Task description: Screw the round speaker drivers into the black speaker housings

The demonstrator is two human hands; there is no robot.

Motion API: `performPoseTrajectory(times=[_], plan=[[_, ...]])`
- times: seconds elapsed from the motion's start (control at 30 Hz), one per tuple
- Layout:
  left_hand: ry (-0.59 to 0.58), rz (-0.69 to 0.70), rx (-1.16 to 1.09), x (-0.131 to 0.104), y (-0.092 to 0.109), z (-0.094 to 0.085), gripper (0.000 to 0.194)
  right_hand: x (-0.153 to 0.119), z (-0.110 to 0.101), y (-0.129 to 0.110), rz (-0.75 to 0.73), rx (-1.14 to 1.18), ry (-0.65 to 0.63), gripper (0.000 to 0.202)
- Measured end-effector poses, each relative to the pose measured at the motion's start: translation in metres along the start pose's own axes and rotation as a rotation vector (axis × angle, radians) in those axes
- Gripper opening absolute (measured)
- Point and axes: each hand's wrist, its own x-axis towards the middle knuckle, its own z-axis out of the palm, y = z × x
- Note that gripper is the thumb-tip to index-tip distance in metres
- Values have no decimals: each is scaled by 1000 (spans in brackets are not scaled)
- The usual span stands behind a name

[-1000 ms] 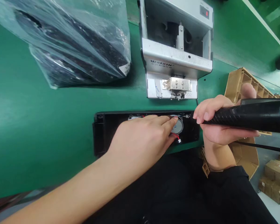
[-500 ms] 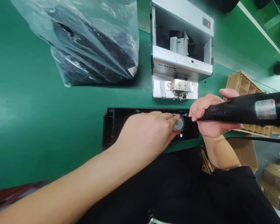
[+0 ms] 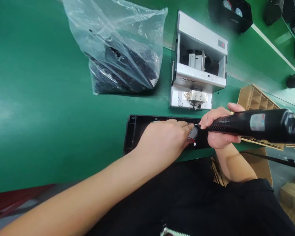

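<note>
My right hand (image 3: 218,126) is wrapped round a black electric screwdriver (image 3: 245,124), which lies nearly level with its tip pointing left. That tip is at the upper edge of a small round speaker (image 3: 193,133) inside a long black plastic housing (image 3: 131,134). Bent over the housing, my left hand (image 3: 166,136) has its fingers closed at the speaker's left side, fingertips close to the screwdriver tip. A red and black wire with a white connector (image 3: 194,144) hangs from the speaker. My left hand hides the middle of the housing; any screw at the tip is too small to make out.
A silver screw feeder (image 3: 199,77) stands behind the housing. To its left is a clear plastic bag (image 3: 127,59) of black parts. A divided cardboard box (image 3: 257,98) sits at the right, and a black speaker box (image 3: 232,14) at the back. The screwdriver's cable (image 3: 272,158) trails right.
The view has shifted, so the bench things appear farther right. The screwdriver's rear end has swung lower in view, its tip staying by the speaker. My left hand keeps its place on the speaker.
</note>
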Motion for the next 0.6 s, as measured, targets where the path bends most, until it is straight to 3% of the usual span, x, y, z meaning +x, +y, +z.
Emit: performPoseTrajectory(times=[0.1,0.2,0.27,0.4,0.5,0.6], plan=[[12,-4,-21,-2,-1,1,30,16,-3,-34,-73,48,36,70],[25,16,-22,-4,-2,2,27,48,-1,-73,25,47,7,62],[45,29,-24,-4,-3,5,24,68,7,-86,-67,48,15,58],[73,42,-19,-4,-4,9,19,90,35,-67,-145,-54,117,61],[100,48,-25,-4,-4,11,23,91,47,-41,-89,-93,103,69],[127,66,-39,-5,-3,10,27,90,47,-34,19,-180,77,88]])
